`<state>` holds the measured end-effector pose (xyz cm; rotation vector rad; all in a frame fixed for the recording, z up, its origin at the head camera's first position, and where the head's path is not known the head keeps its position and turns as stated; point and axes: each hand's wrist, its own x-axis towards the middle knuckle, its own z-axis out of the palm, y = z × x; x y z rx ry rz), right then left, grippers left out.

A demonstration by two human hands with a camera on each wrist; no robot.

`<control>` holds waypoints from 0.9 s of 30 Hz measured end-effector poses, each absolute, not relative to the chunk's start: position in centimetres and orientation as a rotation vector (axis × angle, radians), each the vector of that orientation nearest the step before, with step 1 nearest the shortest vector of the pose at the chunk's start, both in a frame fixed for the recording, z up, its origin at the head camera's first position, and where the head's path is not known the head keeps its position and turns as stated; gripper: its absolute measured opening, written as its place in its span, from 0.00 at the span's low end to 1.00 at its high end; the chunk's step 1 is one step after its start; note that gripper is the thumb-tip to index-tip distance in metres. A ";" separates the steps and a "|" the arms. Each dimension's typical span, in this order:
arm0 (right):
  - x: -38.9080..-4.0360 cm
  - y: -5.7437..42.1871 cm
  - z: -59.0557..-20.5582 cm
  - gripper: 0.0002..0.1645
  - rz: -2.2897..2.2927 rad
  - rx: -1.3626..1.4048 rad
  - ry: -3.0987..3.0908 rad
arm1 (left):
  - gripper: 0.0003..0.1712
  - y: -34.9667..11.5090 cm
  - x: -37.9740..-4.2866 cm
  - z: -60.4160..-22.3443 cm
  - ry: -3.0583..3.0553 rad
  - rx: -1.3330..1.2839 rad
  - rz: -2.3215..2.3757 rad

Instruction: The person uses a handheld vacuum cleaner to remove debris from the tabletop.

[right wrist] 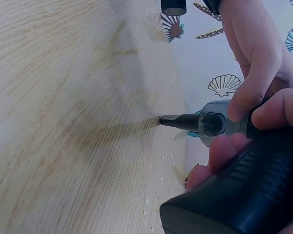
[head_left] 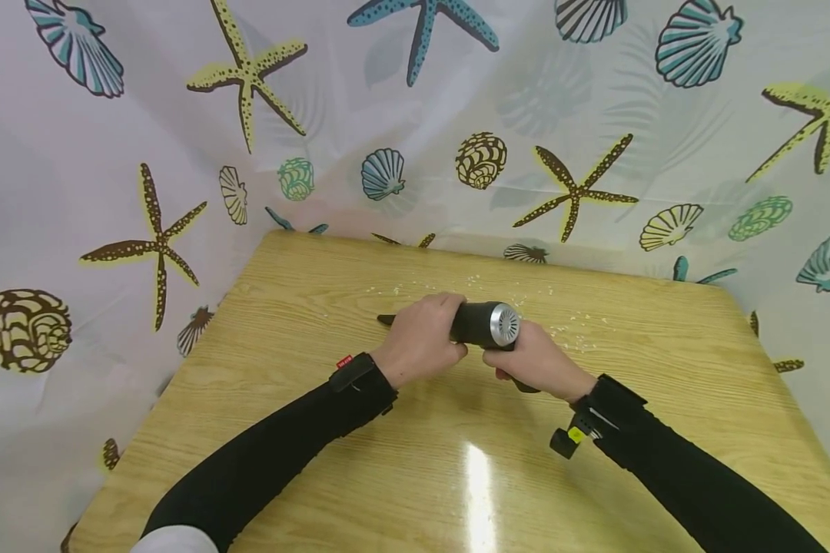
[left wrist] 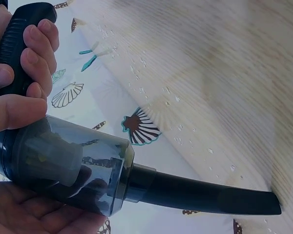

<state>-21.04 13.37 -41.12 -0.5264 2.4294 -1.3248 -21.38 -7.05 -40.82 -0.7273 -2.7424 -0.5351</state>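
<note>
A black handheld vacuum cleaner (head_left: 476,324) with a silver vented end is held over the wooden table by both hands. My left hand (head_left: 425,338) grips its body around the see-through dust cup (left wrist: 100,163). Fingers of my right hand (head_left: 536,359) wrap the ribbed black handle (left wrist: 17,44). From the cup a long flat crevice nozzle (left wrist: 205,192) points left, its tip close over the tabletop. Small white bits (left wrist: 167,91) lie scattered on the wood, mostly beyond the hands and toward the right.
The light wooden table (head_left: 304,476) has a bright glare streak near its front. Behind and along its sides hangs a white curtain (head_left: 415,115) printed with starfish and shells. Black straps with small devices (head_left: 567,439) circle both wrists.
</note>
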 end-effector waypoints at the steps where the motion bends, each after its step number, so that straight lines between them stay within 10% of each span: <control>1: -21.2 13.2 -41.2 0.33 -1.327 -0.532 2.425 | 0.34 -7.2 -21.4 -40.8 -2.745 -0.717 -0.533; 27: -22.4 8.2 -38.9 0.32 -1.302 -0.660 2.299 | 0.31 -10.8 -21.8 -40.9 -2.806 -0.518 -0.508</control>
